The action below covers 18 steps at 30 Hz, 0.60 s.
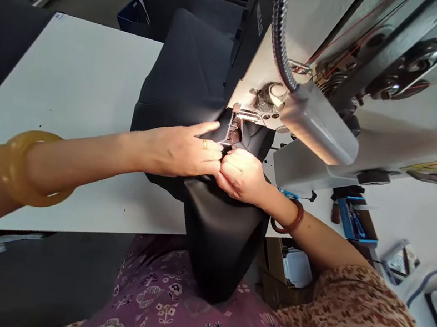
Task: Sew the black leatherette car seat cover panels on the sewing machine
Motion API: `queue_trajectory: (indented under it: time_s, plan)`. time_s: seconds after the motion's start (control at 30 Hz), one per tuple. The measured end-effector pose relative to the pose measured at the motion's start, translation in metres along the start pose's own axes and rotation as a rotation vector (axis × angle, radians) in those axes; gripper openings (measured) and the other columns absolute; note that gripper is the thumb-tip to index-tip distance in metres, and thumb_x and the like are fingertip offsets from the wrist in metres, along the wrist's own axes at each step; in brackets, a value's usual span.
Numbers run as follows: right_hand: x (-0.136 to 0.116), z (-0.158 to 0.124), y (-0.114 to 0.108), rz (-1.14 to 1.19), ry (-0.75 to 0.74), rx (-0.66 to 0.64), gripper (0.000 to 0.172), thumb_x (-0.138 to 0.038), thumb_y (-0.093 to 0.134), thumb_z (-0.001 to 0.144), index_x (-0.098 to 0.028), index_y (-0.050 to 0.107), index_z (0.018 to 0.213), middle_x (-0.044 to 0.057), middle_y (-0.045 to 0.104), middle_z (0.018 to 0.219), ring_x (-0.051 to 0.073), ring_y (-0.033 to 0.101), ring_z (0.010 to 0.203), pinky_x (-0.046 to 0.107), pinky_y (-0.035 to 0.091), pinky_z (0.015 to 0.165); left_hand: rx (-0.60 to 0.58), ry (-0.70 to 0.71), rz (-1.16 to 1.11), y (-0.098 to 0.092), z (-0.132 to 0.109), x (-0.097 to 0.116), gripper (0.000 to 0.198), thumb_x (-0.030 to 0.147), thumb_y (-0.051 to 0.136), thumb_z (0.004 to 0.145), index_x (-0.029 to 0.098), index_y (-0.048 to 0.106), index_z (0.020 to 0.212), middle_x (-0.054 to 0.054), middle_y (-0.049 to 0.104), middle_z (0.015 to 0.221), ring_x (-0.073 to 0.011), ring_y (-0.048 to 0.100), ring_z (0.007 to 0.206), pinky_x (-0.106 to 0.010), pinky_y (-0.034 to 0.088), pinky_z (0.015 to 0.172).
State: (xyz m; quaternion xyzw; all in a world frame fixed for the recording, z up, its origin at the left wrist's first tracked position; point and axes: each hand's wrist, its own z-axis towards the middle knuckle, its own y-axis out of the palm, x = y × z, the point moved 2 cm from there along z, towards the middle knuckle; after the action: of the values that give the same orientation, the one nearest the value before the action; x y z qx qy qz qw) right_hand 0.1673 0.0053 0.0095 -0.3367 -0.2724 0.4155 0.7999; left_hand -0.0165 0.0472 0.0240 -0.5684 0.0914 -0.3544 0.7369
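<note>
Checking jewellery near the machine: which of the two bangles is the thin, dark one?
The right-wrist bangle, thin and reddish-brown, close to the black cloth. The left-arm bangle is thick, translucent yellow.

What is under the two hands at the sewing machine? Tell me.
Under the left hand and right hand lies black fabric, reaching the presser foot and draping off the white table. The fabric edge beneath them and the needle plate are hidden.
</note>
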Motion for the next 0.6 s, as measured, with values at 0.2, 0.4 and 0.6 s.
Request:
queue_trajectory:
  time_s: [0.2,0.4,0.6]
  plan:
    - [0.015,0.0,0.007,0.016,0.168,-0.324,0.05,-0.039,0.024,0.098,-0.019,0.05,0.059,0.002,0.045,0.054,0.015,0.038,0.056,0.031,0.03,0.061,-0.232,0.209,0.099,-0.027,0.023,0.007,0.031,0.024,0.027,0.091,0.017,0.057,0.082,-0.002,0.057,0.075,-0.0235,0.059,0.106,-0.049,0.043,0.096]
    - [0.041,-0.019,0.0,0.118,0.302,-0.41,0.048,-0.042,0.028,0.096,-0.019,0.045,0.058,0.003,0.044,0.054,0.014,0.039,0.056,0.031,0.031,0.061,-0.359,0.361,0.292,-0.028,0.045,0.021,0.04,0.006,0.018,0.084,0.014,0.055,0.07,-0.004,0.057,0.072,-0.0275,0.061,0.106,-0.056,0.04,0.092]
    - [0.041,-0.017,-0.014,0.658,0.682,-0.504,0.038,-0.052,0.057,0.081,-0.017,0.055,0.096,0.004,0.058,0.083,0.016,0.052,0.073,0.028,0.042,0.065,-0.243,0.278,0.121,-0.01,0.038,0.022,0.036,0.014,0.024,0.086,0.013,0.058,0.073,-0.004,0.063,0.077,-0.0253,0.06,0.108,-0.055,0.035,0.098]
